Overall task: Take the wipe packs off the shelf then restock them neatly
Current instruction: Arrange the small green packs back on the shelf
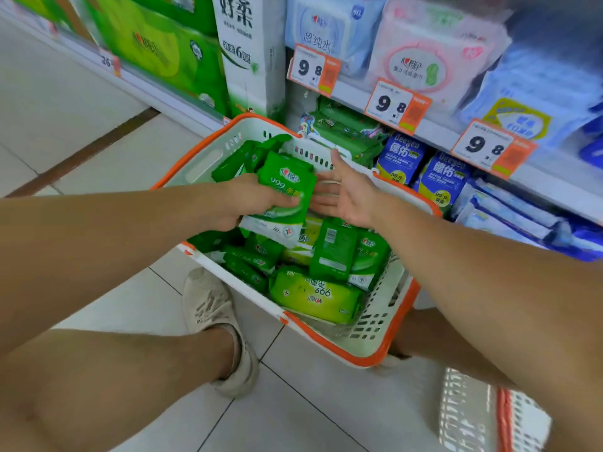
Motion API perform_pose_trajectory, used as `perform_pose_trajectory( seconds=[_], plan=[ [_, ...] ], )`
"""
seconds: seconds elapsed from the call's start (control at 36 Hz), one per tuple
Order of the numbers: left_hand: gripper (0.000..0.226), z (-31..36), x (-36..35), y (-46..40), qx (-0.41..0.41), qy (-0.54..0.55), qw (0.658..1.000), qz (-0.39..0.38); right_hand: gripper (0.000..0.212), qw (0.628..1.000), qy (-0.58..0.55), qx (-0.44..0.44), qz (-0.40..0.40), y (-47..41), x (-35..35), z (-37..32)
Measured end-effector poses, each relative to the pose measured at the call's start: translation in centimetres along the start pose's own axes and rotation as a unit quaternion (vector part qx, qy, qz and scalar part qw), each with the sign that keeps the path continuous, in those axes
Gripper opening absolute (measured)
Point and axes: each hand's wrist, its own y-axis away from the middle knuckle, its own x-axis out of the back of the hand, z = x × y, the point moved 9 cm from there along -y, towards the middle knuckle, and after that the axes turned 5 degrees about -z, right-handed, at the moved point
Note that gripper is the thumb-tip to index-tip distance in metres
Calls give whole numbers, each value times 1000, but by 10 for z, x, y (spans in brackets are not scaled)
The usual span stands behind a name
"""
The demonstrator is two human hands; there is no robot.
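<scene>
The left hand (251,199) has its fingers clamped on one glossy green soft-plastic wipe pack (287,190), held over a slotted white plastic basket (385,324) with an orange rim. The right hand (346,194) is flat, fingers straight and apart, just right of that pack. Below the fingers, roughly ten more green packs lie jumbled in the basket. Beyond the fingers, the shelf (456,135) carries three "9.8" price tags (396,107).

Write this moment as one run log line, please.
left hand: grips green wipe pack | right hand: open beside it | white orange-rimmed plastic basket: holds packs
</scene>
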Motion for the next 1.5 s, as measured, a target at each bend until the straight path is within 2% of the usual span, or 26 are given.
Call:
perform_pose_trajectory(
  seconds=[0.03,0.08,0.11,0.14,0.19,0.25,0.31,0.39,0.44,0.5,0.58,0.64,0.69,0.75,0.78,0.81,0.83,0.94,1.06,1.11,1.14,1.19,1.25,1.31,1.42,1.5],
  plan=[
    [34,2,4,0,-3,-17,1000,22,66,985,156,-15,72,-3,21,11],
    [38,0,11,0,4,-52,998,44,91,864,477,-76,141,-6,52,43],
    [48,-3,14,-1,10,-59,997,42,112,821,544,-118,128,-7,59,67],
    [56,-7,18,-2,17,-68,997,40,131,802,567,-152,108,-5,62,89],
    [56,-11,24,-1,21,-92,995,35,147,807,560,-157,101,-8,57,109],
    [56,-8,31,2,21,-108,993,30,141,865,469,-118,135,-15,51,105],
    [64,-3,38,8,31,-115,992,31,132,900,406,-86,137,-21,40,97],
    [68,7,50,12,41,-124,991,29,112,904,395,-84,141,-21,42,80],
    [49,20,56,20,36,-130,990,42,98,914,367,-73,159,-15,46,53],
    [32,32,64,30,27,-108,992,59,96,915,368,-23,162,-3,40,6],
    [39,55,87,47,18,-51,993,108,84,899,405,101,131,36,-1,-90],
    [29,79,98,60,0,35,989,140,57,848,449,243,142,84,-34,-165],
    [13,103,101,78,-30,121,978,165,33,754,470,440,134,147,-74,-226],
    [10,131,92,97,-75,196,965,157,30,632,470,606,111,212,-102,-254],
    [16,146,84,107,-96,228,959,139,34,581,472,653,112,236,-107,-255],
    [21,161,75,114,-113,257,953,117,39,549,470,681,118,252,-107,-254],
    [24,177,63,123,-132,279,947,93,44,546,459,690,122,259,-102,-252],
    [33,230,35,154,-234,317,918,44,62,650,349,669,93,262,-87,-257],
    [37,253,29,178,-310,299,901,42,76,689,346,629,105,277,-95,-272],
    [43,254,28,180,-345,282,894,53,88,716,386,578,67,270,-103,-262],
    [47,254,29,178,-359,283,888,59,97,742,382,550,31,262,-106,-254],
    [56,253,27,175,-381,274,881,65,113,827,274,490,-29,250,-104,-247],
    [53,257,24,171,-399,252,879,69,111,884,132,447,-32,233,-90,-252],
    [40,262,22,163,-410,240,877,77,102,904,63,422,-30,217,-78,-259],
    [11,285,8,142,-413,152,894,82,70,913,77,401,-4,205,-66,-268],
    [15,320,7,134,-417,70,899,112,61,912,57,404,26,204,-45,-286]
  ],
)
